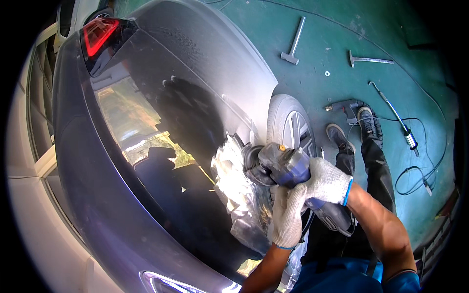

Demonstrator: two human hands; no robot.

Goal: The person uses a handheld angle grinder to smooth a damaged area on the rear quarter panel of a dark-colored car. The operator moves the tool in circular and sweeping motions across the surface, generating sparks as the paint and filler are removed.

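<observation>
Both my hands, in white knit gloves, are closed round an angle grinder (288,163) with a grey head and a blue body. My right hand (328,181) wraps the body from the right. Below it, my left hand (287,215) grips the tool from the near side; part of its grip is hidden. The grinder's dark round disc (254,165) faces the dark grey car panel (195,112) beside the wheel arch. Whether the disc touches it, I cannot tell. Around it lies a bright, uneven bare-metal patch (232,180).
The car's wheel (293,122) is just beyond the grinder. On the green floor lie two hammers (294,41) (371,60), a hook-ended rod tool (393,112), a gun-shaped tool (346,105) and a looped cable (415,171). Two dark shoes (338,136) stand near the wheel.
</observation>
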